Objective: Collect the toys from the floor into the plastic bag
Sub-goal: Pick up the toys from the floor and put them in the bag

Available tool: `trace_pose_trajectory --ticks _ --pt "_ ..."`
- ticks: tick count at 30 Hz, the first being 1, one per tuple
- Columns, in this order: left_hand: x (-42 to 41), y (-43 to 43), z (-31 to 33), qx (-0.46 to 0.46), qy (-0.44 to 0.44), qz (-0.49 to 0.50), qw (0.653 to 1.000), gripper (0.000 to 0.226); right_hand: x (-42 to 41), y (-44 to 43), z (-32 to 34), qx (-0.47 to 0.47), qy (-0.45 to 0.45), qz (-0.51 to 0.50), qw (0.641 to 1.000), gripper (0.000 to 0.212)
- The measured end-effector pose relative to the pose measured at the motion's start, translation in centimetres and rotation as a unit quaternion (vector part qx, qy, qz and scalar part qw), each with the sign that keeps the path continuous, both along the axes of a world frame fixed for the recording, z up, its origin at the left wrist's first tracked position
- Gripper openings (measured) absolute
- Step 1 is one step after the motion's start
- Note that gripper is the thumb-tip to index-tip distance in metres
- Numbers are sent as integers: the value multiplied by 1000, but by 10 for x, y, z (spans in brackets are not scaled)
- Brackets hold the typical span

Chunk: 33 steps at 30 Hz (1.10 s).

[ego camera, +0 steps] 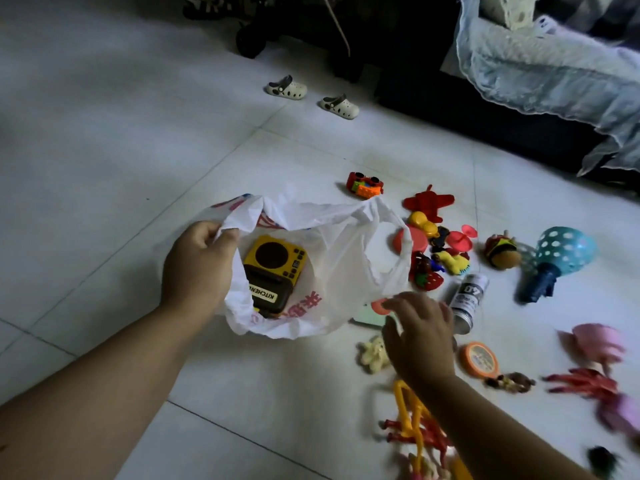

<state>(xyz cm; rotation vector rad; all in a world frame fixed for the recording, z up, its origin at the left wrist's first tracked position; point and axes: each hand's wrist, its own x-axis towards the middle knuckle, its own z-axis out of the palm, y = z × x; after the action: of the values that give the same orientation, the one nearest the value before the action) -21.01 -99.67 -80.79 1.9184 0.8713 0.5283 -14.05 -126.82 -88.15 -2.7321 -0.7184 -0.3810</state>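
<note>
On the pale tiled floor, the left hand reaches in from the lower left, its fingers and thumb curled around a bunched fold of the white plastic bag at the rim, which holds the mouth wide open. The bag lies on the floor with red print on its side, and inside it, flat on the bottom, sits a yellow and brown toy stove with a label reading KITCHEN. Farther back, a pair of small cream sandals stands on the tiles. Just beyond the bag's far rim is a red toy car, and beside the bag's right edge lies a close cluster of toys, among them a red plane, a yellow duck and a strawberry. The right hand hovers just beside the bag's near right corner, fingers spread and loosely bent, their tips close to a red disc; whether they touch it cannot be told. A cream bear lies below the hand, and a silver can and an orange lid lie just to its right. Farther right are a burger toy, a teal spotted ball toy and a blurred pink toy.
</note>
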Motion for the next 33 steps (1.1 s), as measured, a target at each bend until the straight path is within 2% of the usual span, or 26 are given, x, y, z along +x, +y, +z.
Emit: trace_pose_trajectory --ticks 2,3,5,7,8,10,12,14,17,20,22,24,27,28,30,33 --pt "-2 -2 -3 2 -3 -7 1000 20 1 -30 -5 103 116 -135 979 31" --pt "-3 -3 -4 3 -4 -10 1000 20 1 -45 -11 90 198 -172 961 37" --pt "-5 -4 -9 3 -5 -15 1000 19 -1 -65 -25 -30 309 -163 937 59" --pt "-8 -2 -13 0 -5 -16 1000 19 -11 -72 -39 -123 402 -149 895 92" --pt "-9 -2 -16 -3 -4 -15 1000 19 -16 -72 -47 -148 437 -152 874 104" --pt "-10 -3 -19 -10 -7 -8 1000 19 -27 -69 -63 -158 469 -167 853 116" --pt "-10 -5 -20 -20 -10 0 1000 18 -35 -65 -74 -141 455 -181 860 109" --pt "-11 -7 -20 -30 -10 1 999 17 -39 -62 -79 -112 421 -185 881 90" --pt "-11 -9 -21 -41 -20 -3 999 15 -39 -63 -72 -56 402 -213 889 71" --pt "-11 -8 -20 -49 -29 -5 998 14 -33 -75 -47 -19 383 -233 894 35" --pt "-12 -7 -19 -56 -34 -2 998 15 -24 -84 -23 -26 407 -213 888 20" --pt "-12 -4 -20 -65 -40 5 997 14 -14 -94 8 -12 472 -198 859 14" --pt "-13 1 -20 -75 -45 16 996 14 -2 -104 61 73 618 -211 753 16" --pt "-14 2 -20 -79 -47 19 996 13 2 -105 77 73 645 -190 737 18" --pt "-16 4 -18 -86 -50 23 995 12 9 -101 104 67 670 -140 726 25" --pt "-19 6 -15 -89 -55 25 994 11 18 -80 133 115 710 -71 691 33"
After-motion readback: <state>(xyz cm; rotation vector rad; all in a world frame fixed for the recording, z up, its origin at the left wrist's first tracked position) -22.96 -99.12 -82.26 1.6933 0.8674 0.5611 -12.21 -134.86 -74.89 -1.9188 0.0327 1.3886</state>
